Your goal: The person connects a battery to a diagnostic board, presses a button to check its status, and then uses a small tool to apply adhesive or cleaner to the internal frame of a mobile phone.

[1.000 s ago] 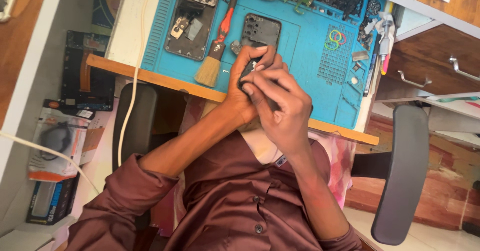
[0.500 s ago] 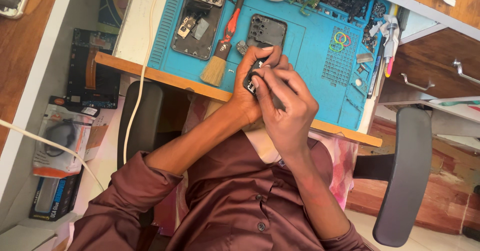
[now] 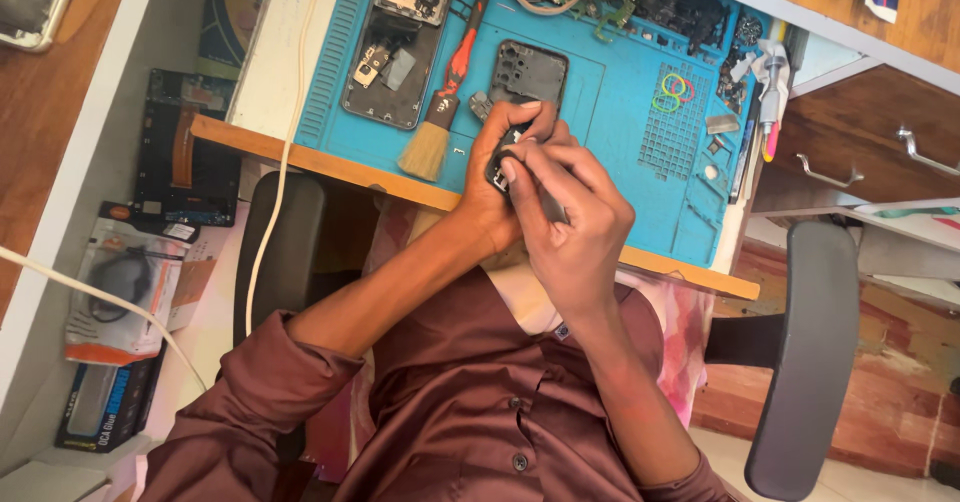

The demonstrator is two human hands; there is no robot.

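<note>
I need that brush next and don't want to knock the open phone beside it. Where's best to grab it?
Probably take the brush by its red handle, near the middle, coming from its right side. It lies flat on the blue mat, bristles toward the desk edge, and the opened phone lies close on its left.

1. A table [image 3: 300, 157] with a wooden front edge carries a blue work mat [image 3: 620, 92].
2. A wooden drawer unit [image 3: 860, 152] with metal handles stands at the right.
3. A black office chair [image 3: 800, 362] stands on a reddish floor [image 3: 880, 422].
4. A white shelf [image 3: 60, 212] runs along the left, in even daylight.
</note>
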